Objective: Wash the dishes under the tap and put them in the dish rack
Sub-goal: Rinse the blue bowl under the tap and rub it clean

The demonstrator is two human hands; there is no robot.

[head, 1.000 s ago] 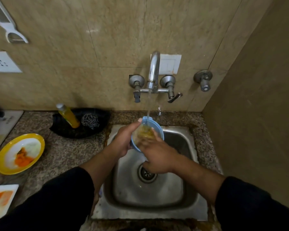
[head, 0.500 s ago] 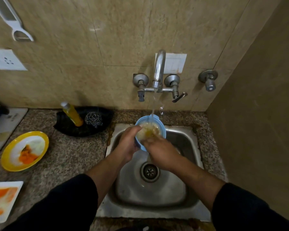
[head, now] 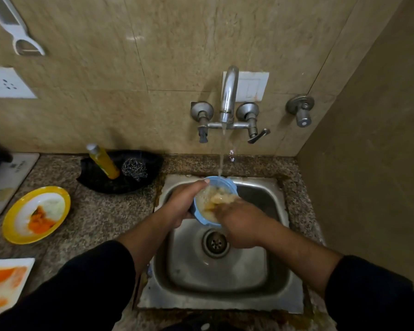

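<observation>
While the tap [head: 228, 96] runs, blue bowl [head: 226, 182]: held over the sink [head: 225, 275], tipped toward the person, lower than half a second ago; the stream [head: 221, 158] now meets its far rim.
Left hand [head: 183, 204]: grips the bowl's left side, thumb laid on the far rim.
Right hand [head: 239, 223]: fingers in the sudsy bowl as before, blurred; straight or curled, cannot tell.
In the way: this hand hides the bowl's near rim and the right edge of the drain [head: 214, 243].
Counter [head: 101, 216]: yellow plate [head: 11, 232] and white square plate [head: 10, 262] at left, both smeared orange.
Black tray [head: 101, 185]: yellow soap bottle [head: 103, 161], steel scrubber [head: 134, 168] beside it.
</observation>
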